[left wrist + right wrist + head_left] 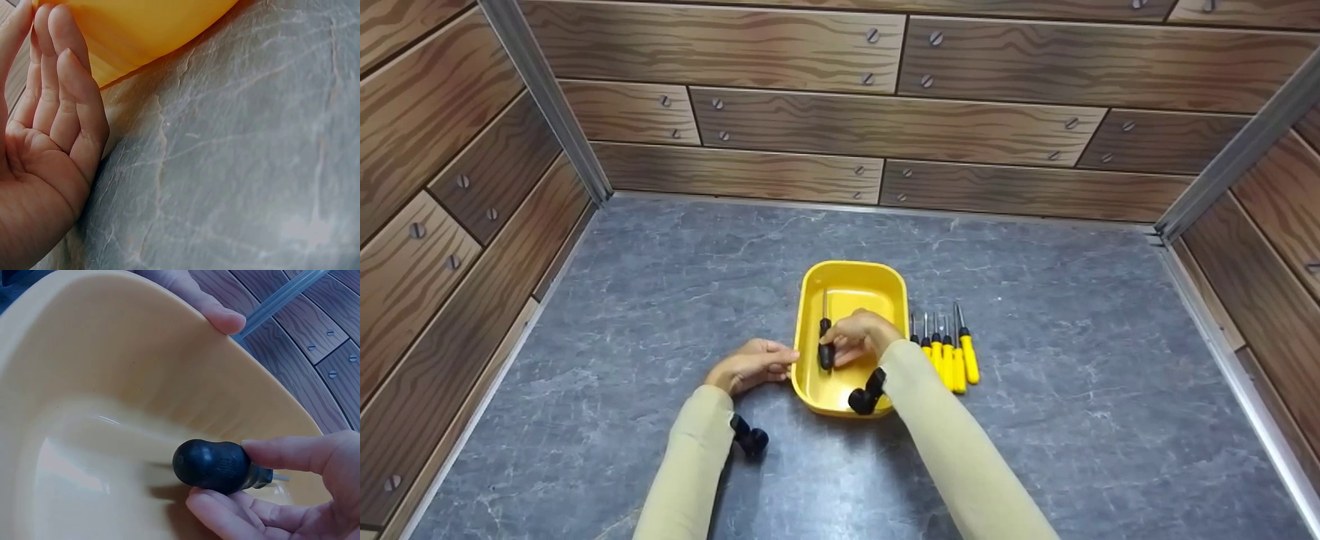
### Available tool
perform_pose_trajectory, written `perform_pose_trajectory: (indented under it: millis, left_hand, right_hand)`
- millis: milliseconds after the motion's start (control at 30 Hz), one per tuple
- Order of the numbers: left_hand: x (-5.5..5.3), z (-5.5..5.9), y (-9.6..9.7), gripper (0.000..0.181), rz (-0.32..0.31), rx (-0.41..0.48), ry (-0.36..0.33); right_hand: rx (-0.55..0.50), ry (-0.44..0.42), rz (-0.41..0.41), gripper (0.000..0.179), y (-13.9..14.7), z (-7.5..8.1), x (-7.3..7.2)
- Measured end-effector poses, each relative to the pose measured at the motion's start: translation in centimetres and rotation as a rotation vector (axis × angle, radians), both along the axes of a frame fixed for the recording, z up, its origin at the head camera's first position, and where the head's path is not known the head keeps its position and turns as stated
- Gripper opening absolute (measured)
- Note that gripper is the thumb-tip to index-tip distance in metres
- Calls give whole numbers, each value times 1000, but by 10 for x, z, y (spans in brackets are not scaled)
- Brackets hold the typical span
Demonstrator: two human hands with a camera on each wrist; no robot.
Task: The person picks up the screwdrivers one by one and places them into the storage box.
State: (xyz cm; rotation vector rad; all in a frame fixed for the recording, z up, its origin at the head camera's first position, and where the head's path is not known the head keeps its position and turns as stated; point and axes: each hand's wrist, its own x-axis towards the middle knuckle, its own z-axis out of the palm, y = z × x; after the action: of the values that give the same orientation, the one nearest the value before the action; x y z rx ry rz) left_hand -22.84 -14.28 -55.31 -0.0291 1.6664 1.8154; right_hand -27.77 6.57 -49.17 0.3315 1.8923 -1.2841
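A yellow plastic bin (851, 274) stands on the grey marbled surface. Inside it, near the left wall, my right hand (864, 334) holds a screwdriver (826, 356) by its black handle, between thumb and fingers. Its thin shaft points toward the bin's far end. In the right wrist view the rounded handle end (208, 464) faces the camera, above the bin floor. My left hand (754, 366) grips the bin's left rim, thumb on the edge and fingers along the outer wall. The left wrist view shows its bent fingers (81, 101) beside the yellow wall.
Right of the bin lie several screwdrivers (949, 360) with yellow and black handles, side by side, tips pointing away. My right forearm partly covers them. Wood-patterned panels (810, 116) with metal corner posts (551, 105) enclose the surface at the back and sides.
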Motion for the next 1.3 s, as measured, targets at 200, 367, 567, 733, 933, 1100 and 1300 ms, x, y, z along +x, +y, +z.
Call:
perform_pose_trajectory:
  millis: [200,367,567,733,933,1100,1300]
  left_hand:
    - [0,1,0,28,11,-5,-11]
    - [1,-1,1,10,19,8,-18]
    - [0,-2,2,5,10,23,-18]
    - [0,0,2,8,16,14,-19]
    - [-1,0,1,9,18,3,-17]
    - [0,0,2,7,24,-1,-14]
    - [1,-1,2,5,31,3,-14]
  right_hand:
    - [4,8,-17,32,-2,-2,-1]
    - [16,3,-6,34,-6,-5,0]
    - [-1,-8,-4,24,-7,-6,1]
    - [-15,7,-21,17,-6,-2,0]
    - [-19,7,-27,18,-4,-1,1]
    - [-26,4,-42,17,-2,-1,2]
    - [-39,14,-52,22,2,-1,2]
